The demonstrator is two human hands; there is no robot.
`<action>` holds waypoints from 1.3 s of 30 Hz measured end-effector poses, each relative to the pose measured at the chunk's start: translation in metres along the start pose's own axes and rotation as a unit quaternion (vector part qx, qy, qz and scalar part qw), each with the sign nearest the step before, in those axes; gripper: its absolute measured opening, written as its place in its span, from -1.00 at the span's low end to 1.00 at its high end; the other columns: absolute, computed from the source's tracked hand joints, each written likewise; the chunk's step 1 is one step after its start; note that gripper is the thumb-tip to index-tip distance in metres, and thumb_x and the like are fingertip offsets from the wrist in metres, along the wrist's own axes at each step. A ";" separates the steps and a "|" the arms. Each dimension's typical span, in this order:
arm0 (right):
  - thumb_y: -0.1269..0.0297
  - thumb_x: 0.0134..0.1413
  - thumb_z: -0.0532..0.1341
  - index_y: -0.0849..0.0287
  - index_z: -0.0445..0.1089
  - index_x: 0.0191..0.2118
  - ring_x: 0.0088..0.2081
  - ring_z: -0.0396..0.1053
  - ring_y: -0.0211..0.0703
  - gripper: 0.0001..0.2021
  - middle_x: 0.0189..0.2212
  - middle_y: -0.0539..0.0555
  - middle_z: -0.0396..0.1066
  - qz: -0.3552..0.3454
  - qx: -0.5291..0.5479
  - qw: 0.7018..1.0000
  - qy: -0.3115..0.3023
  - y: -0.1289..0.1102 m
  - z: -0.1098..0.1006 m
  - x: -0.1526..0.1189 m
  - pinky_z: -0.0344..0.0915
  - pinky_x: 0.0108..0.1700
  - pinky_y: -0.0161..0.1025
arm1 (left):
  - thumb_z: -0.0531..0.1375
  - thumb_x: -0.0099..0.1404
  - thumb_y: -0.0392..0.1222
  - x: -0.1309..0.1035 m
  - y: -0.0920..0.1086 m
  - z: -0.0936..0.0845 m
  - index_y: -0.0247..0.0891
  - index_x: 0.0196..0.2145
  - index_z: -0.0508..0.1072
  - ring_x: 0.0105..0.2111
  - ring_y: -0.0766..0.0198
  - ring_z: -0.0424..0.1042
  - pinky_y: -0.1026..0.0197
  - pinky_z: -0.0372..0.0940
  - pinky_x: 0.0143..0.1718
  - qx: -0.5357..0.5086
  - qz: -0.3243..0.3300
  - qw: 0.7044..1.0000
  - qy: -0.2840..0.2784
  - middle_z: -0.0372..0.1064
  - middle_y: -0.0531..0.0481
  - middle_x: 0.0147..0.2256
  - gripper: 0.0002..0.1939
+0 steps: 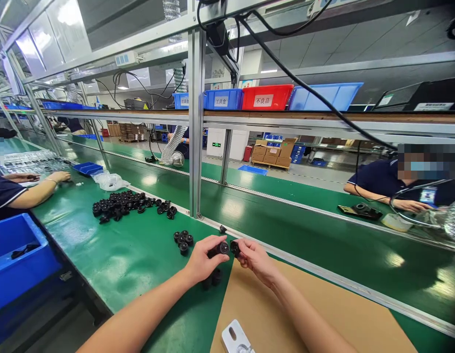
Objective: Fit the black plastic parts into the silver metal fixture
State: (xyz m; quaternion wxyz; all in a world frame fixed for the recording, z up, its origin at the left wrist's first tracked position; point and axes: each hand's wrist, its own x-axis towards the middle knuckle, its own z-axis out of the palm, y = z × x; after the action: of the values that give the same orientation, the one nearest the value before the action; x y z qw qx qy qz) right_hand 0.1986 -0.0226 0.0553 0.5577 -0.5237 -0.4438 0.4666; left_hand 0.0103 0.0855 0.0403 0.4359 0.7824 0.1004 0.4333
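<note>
My left hand (207,260) is closed round a black cylindrical part (223,248), its round end facing right. Close beside it, my right hand (252,257) pinches a smaller black part (235,248); a narrow gap separates the two parts. Behind my left hand lies a small cluster of black round parts (182,240) on the green table (102,255). More dark parts (217,277) stand just below my left hand. One small black piece (223,229) sits near the metal rail. Beneath my right forearm is a brown sheet (245,299), with a white plate-like part (236,337) on it.
A large pile of black parts (120,203) lies farther left, near a plastic bag (111,181) and blue tray (88,168). A blue bin (17,264) stands at the left edge. A metal post (196,127) rises ahead. Other people sit at left and right.
</note>
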 end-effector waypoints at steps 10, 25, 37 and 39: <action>-0.31 0.17 0.31 0.22 0.45 -0.17 -0.54 0.15 -0.31 -0.42 -0.55 -0.06 0.25 -0.047 -0.032 0.998 0.023 -0.004 0.014 -0.006 0.05 -0.47 -0.32 | 0.45 0.20 -0.27 0.000 -0.001 0.000 -0.15 -0.02 0.64 -0.09 0.06 0.55 0.05 0.42 0.01 0.013 0.029 0.999 0.010 0.62 -0.09 -0.09 -0.63; 0.17 0.40 0.18 0.02 0.30 0.24 -0.29 0.43 -0.14 -0.64 -0.20 0.06 0.47 -0.183 -0.239 0.953 -0.025 -0.006 0.008 -0.018 0.40 -0.26 -0.20 | 0.28 0.36 -0.28 -0.001 -0.008 0.002 -0.09 0.20 0.51 0.05 0.00 0.47 -0.05 0.36 0.14 -0.017 0.022 0.999 -0.022 0.51 -0.15 0.06 -0.54; 0.43 0.43 0.15 -0.03 0.28 0.32 -0.08 0.48 -0.03 -0.56 -0.02 0.17 0.51 -0.428 -0.458 0.779 -0.023 -0.002 -0.017 -0.012 0.43 -0.09 -0.11 | 0.29 0.32 -0.29 -0.002 0.001 0.003 -0.14 0.17 0.54 0.04 0.04 0.46 0.01 0.34 0.16 -0.103 -0.025 0.993 -0.059 0.50 -0.14 0.03 -0.54; 0.45 0.43 0.14 -0.04 0.27 0.34 -0.03 0.48 -0.04 -0.54 0.02 0.17 0.50 -0.445 -0.455 0.771 -0.021 -0.003 -0.017 -0.012 0.45 -0.04 -0.11 | 0.31 0.30 -0.29 -0.002 0.001 0.003 -0.18 0.15 0.56 0.04 0.03 0.48 0.02 0.37 0.13 -0.115 -0.039 0.991 -0.055 0.51 -0.17 0.03 -0.55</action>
State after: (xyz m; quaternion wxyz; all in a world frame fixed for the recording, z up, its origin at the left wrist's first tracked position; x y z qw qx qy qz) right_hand 0.2134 -0.0378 0.0572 0.3899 -0.4503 -0.7993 -0.0797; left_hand 0.0109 0.0822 0.0389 0.5441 0.7454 0.0567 0.3810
